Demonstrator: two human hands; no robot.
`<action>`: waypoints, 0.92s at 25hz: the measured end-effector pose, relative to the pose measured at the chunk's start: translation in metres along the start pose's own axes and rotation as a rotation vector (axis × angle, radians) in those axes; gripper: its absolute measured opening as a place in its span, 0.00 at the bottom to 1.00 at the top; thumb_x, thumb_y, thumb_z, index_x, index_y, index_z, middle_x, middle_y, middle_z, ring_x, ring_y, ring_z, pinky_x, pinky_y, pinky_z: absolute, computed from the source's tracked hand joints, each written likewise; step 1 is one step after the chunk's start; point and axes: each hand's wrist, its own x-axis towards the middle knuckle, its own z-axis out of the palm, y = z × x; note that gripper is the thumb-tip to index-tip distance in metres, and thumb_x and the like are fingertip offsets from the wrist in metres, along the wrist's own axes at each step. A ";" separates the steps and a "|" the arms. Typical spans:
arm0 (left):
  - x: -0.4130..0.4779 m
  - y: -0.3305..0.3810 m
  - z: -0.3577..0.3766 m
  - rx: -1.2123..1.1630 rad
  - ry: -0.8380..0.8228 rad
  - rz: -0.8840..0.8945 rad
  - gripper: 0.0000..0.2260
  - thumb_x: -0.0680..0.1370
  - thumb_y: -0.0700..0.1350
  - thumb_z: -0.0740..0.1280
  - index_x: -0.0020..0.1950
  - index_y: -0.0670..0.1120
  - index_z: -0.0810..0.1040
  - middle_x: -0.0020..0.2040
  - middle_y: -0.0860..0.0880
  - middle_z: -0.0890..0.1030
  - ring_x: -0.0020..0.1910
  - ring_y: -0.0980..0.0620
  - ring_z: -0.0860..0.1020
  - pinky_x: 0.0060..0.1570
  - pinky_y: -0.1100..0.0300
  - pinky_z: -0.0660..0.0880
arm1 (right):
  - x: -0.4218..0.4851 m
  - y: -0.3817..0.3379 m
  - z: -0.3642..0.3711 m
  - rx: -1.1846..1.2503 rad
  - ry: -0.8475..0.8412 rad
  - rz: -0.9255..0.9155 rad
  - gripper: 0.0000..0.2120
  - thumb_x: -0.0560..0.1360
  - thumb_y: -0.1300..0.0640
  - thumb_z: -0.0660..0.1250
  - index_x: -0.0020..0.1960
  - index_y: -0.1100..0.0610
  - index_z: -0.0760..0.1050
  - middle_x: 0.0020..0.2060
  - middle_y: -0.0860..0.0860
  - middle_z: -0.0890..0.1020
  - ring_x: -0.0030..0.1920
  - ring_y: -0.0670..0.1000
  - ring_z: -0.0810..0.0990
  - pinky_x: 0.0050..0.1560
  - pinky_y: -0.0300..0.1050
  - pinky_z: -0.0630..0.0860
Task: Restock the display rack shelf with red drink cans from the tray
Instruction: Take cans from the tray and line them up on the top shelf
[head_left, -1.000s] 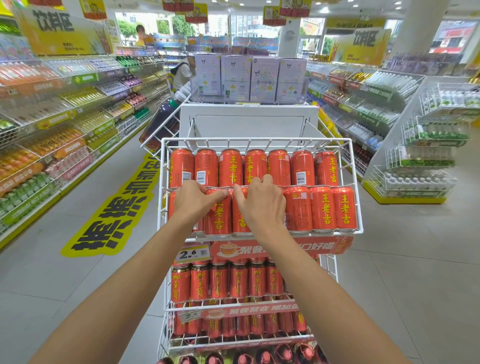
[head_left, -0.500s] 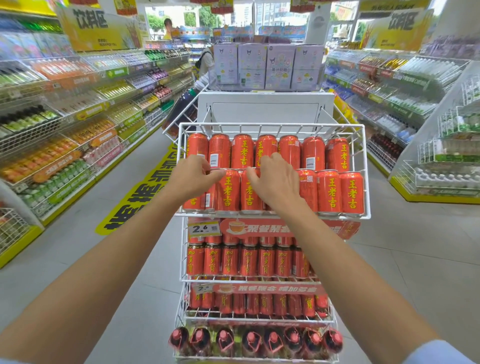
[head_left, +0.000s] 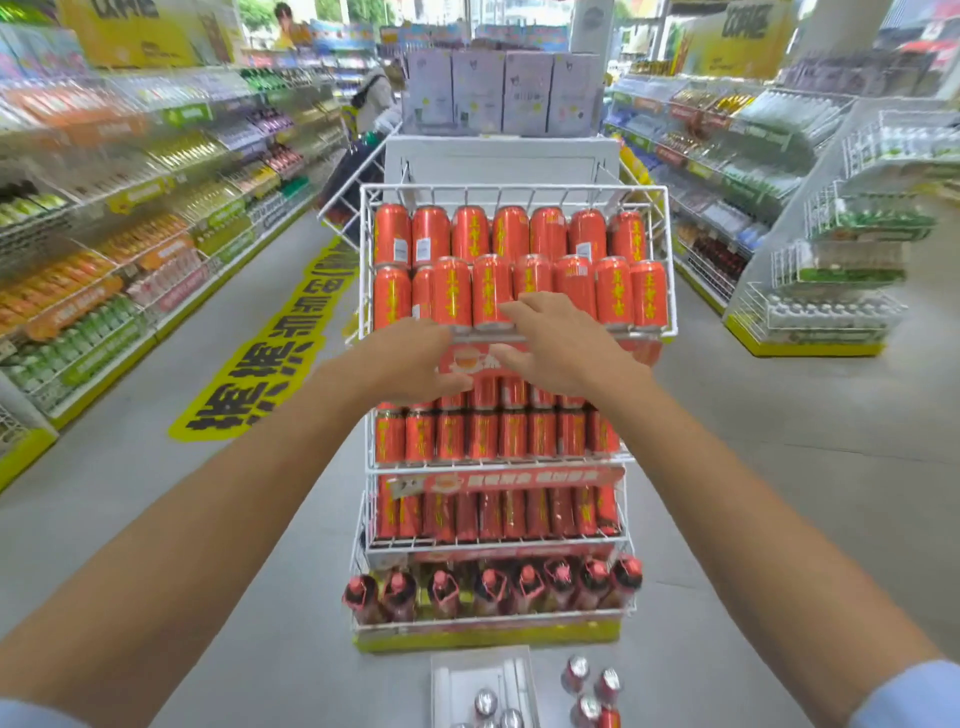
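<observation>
The white wire display rack stands in front of me, its top shelf packed with two rows of red drink cans. My left hand and my right hand hover just in front of the top shelf's front rail, fingers spread, holding nothing. At the bottom of the view a clear tray lies on the floor with a few red cans in it, and several loose red cans stand on the floor to its right.
Lower rack shelves hold more red cans and dark bottles. Stocked drink shelves line the aisle on the left and right. A yellow floor sticker lies left of the rack. A person stands further back.
Both hands have let go of the front-row cans and drawn back toward me. The view has tilted down and back, so the floor tray and loose cans now show.
</observation>
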 end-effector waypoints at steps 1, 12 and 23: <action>-0.012 0.008 0.006 -0.008 -0.007 0.017 0.24 0.79 0.61 0.66 0.63 0.42 0.78 0.55 0.45 0.82 0.54 0.42 0.80 0.51 0.56 0.74 | -0.019 -0.004 0.003 -0.015 -0.011 -0.001 0.31 0.83 0.40 0.62 0.81 0.56 0.65 0.77 0.58 0.71 0.78 0.61 0.66 0.75 0.60 0.68; -0.053 0.041 0.157 -0.223 -0.226 -0.034 0.22 0.78 0.64 0.63 0.58 0.46 0.76 0.50 0.48 0.79 0.47 0.47 0.76 0.50 0.46 0.78 | -0.094 0.003 0.130 0.010 -0.209 0.020 0.32 0.84 0.40 0.61 0.83 0.55 0.62 0.80 0.59 0.66 0.81 0.61 0.61 0.79 0.58 0.62; -0.160 0.071 0.677 -0.418 -0.722 -0.301 0.26 0.80 0.61 0.65 0.66 0.41 0.74 0.63 0.38 0.78 0.63 0.37 0.76 0.61 0.46 0.73 | -0.235 0.037 0.659 0.261 -0.701 0.112 0.32 0.83 0.46 0.66 0.81 0.58 0.63 0.78 0.64 0.67 0.79 0.65 0.64 0.76 0.58 0.65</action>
